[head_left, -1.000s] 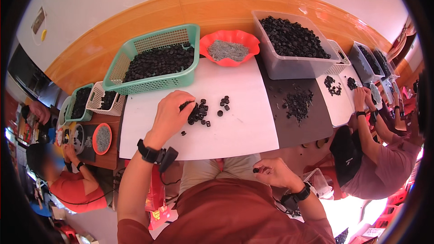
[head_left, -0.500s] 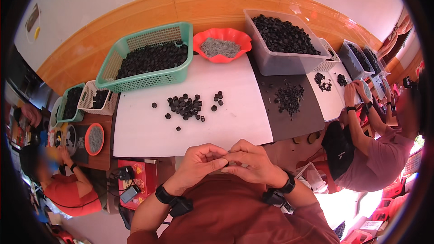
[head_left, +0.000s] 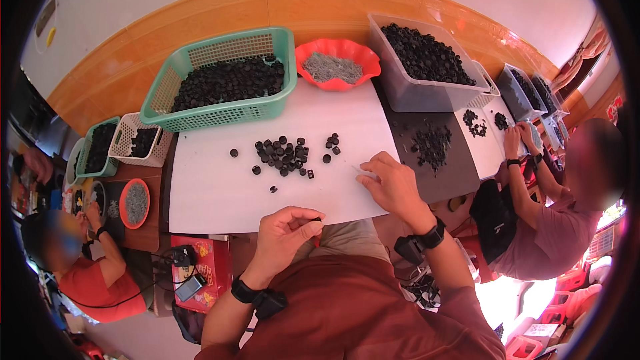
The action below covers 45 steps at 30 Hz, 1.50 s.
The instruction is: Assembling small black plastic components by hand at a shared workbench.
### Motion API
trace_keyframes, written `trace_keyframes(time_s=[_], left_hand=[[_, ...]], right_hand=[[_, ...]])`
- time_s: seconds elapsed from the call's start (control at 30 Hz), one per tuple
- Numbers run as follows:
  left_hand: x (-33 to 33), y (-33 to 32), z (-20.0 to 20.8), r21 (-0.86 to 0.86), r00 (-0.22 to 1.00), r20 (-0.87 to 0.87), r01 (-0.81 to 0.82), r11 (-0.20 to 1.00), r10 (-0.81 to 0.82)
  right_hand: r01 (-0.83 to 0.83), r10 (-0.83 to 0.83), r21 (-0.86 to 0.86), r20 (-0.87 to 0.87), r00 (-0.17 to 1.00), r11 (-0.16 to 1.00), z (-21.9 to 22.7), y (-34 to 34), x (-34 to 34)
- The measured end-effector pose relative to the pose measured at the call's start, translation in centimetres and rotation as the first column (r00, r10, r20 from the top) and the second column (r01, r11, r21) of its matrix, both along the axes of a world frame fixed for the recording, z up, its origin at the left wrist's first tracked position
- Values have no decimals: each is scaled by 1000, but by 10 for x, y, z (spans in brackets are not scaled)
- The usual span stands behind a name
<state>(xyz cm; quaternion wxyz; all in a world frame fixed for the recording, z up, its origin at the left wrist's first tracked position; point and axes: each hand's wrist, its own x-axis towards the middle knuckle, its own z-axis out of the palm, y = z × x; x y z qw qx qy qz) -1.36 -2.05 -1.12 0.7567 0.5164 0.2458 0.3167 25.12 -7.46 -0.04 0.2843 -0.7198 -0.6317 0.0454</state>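
My left hand (head_left: 288, 235) is near the front edge of the white work sheet (head_left: 213, 200), closed in a pinch. A small black part (head_left: 317, 220) shows at its fingertips, mostly covered by them. Over the sheet's right side is my right hand (head_left: 395, 190), thumb and forefinger drawn close together. A faint thin sliver seems to stick out between them, too small to name. Ahead of both hands lies a loose pile of small black round parts (head_left: 283, 155), with a few strays around it.
A green basket (head_left: 230, 117) of black parts, a red scalloped bowl (head_left: 337, 83) of thin grey pieces and a clear bin (head_left: 427, 97) of black parts stand along the back. Small black pieces (head_left: 432, 147) lie on the dark mat. Two co-workers sit left and right.
My hands have come apart. The right one moved forward and right over the sheet, while the left stayed near my body with the black part. The view shifted slightly.
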Motion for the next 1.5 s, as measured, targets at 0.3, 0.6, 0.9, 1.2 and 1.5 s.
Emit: trace_keyframes(time_s=[0.3, 0.6, 0.9, 1.2, 1.5], left_hand=[[-19, 2, -9, 170, 987, -71, -131, 977, 145], [-32, 14, -8, 543, 916, -157, -231, 807, 368], [-47, 48, -3, 891, 774, -133, -180, 418, 618], [-43, 73, -11, 883, 740, -278, -54, 466, 613], [-34, 53, 0, 935, 713, -151, -121, 332, 684]], right_hand=[[54, -50, -103, 35, 998, 993, 1, 20, -7], [-47, 48, -7, 137, 989, 999, -6, 21, -8], [22, -28, -71, -91, 995, 997, -8, 10, -7], [30, -37, -30, -263, 964, 999, -14, -2, -4], [22, -18, 11, -309, 951, 1000, -8, -5, -5]])
